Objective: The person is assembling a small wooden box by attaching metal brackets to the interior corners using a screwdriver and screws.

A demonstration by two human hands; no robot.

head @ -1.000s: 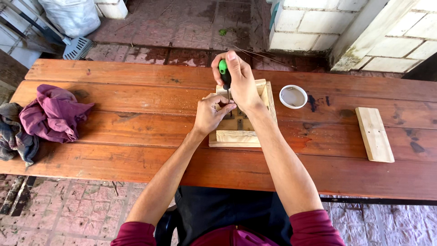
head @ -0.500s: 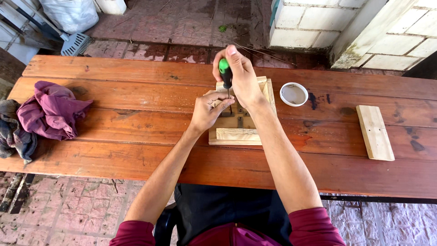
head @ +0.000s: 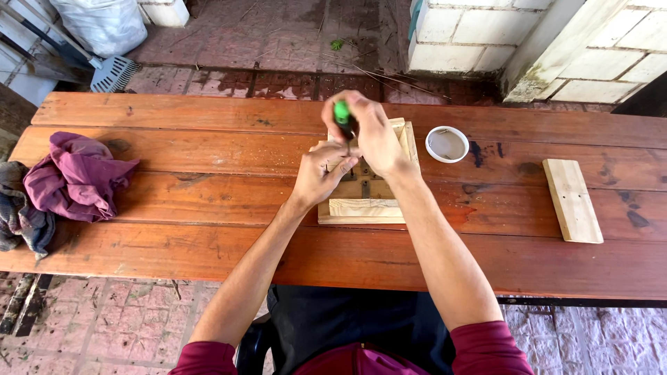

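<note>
The green-handled screwdriver stands nearly upright, its long axis running from the handle at 12 o'clock down to a thin dark shaft whose tip meets the small pale wooden frame. Only the bright green top and a dark collar show; the rest is hidden in the right hand, whose grip is clenched around the handle. The left hand rests on the frame's left edge, fingers pinched near the shaft's tip; I cannot tell what that grip holds, if anything. The frame lies flat at the middle of the reddish plank worktop.

At 3 o'clock of the frame sits a round white lid, and farther right a pale wooden block. A crumpled purple cloth lies at 9 o'clock.

Against the picture 1 second ago, both hands and the screwdriver keep the same pose.
</note>
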